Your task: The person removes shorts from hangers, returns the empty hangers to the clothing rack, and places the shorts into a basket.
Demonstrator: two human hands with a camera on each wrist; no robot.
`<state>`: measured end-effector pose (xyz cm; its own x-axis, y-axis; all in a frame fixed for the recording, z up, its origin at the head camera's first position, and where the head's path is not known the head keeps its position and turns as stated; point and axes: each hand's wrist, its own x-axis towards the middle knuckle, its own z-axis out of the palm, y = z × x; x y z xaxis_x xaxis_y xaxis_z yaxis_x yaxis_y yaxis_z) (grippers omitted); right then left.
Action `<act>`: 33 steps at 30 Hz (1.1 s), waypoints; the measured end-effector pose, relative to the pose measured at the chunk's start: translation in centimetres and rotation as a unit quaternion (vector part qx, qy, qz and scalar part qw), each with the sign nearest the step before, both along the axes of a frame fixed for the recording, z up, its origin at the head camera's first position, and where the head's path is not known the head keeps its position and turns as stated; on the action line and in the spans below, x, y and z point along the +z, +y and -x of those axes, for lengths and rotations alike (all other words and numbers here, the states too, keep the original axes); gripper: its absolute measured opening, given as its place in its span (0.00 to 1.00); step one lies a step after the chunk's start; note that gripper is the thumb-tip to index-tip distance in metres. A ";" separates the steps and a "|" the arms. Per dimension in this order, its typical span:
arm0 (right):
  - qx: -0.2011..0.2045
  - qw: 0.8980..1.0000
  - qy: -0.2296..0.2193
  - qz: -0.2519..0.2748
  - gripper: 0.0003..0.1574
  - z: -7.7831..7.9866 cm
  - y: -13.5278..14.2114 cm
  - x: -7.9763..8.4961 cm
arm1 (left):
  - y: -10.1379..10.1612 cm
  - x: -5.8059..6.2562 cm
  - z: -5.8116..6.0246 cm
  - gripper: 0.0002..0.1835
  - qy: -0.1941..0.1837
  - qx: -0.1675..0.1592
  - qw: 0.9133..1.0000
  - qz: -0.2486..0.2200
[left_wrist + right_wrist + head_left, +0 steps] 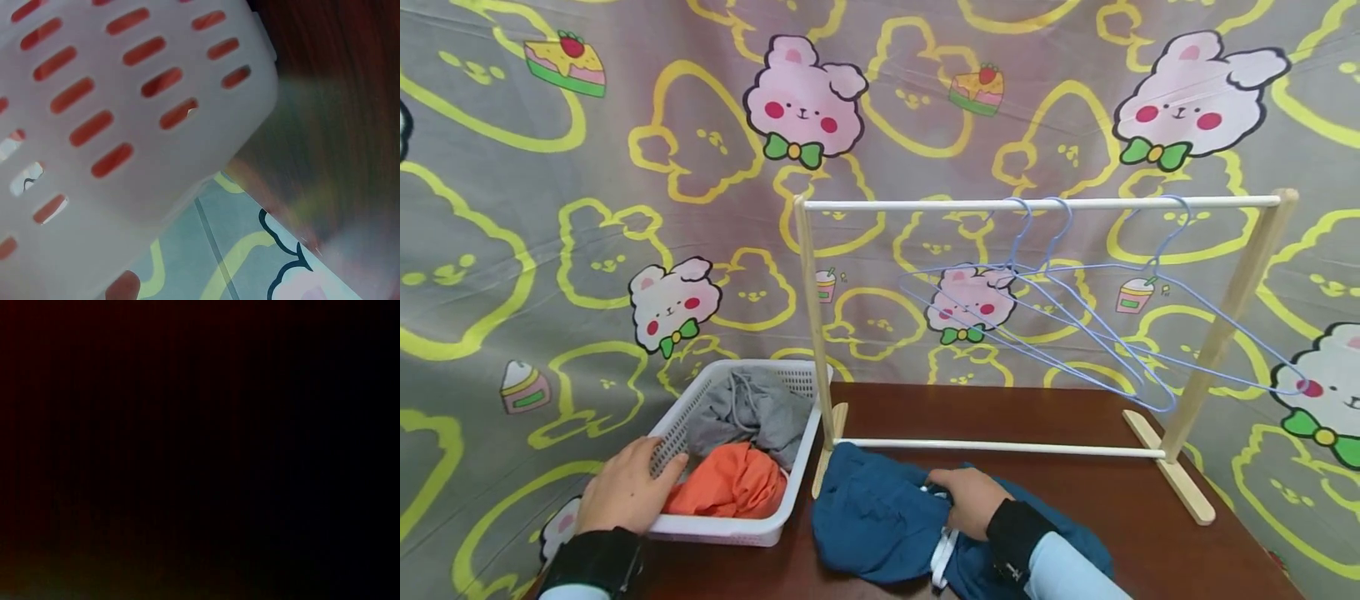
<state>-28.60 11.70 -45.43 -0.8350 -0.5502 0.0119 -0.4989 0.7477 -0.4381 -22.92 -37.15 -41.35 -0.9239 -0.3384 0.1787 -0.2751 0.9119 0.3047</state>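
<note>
My left hand (625, 487) holds the near left corner of a white plastic basket (752, 527), its thumb reaching over the rim. In the left wrist view, one fingertip (123, 286) shows against the slotted outer wall of the basket (187, 162). Inside lie an orange garment (730, 483) and a grey garment (775, 408) with a cord. Bunched on the table before me is a dark blue garment (876, 517) with a white drawstring (943, 554). My right hand (973, 502) grips its middle by the white part. The right wrist view is almost black.
Behind the blue garment stands a wooden rack with a white top rail (910, 205) and a lower rail (1000, 448). Several blue wire hangers (1060, 312) hang from its right half. A patterned cloth (880, 83) covers the back; the table (1217, 558) is brown.
</note>
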 end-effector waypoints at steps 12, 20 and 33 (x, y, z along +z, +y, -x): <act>-0.120 0.962 -0.015 0.246 0.22 1.1 0.4 4.4 | 0.4 0.4 -0.1 0.44 0.016 0.003 1.000 -0.007; -0.114 0.938 -0.016 0.328 0.24 1.6 -0.6 7.7 | 0.5 0.2 -0.3 0.44 0.009 0.014 1.000 -0.010; -0.084 0.917 -0.009 0.390 0.24 2.5 -3.3 12.0 | 0.4 0.2 -0.3 0.44 0.008 0.010 1.000 -0.007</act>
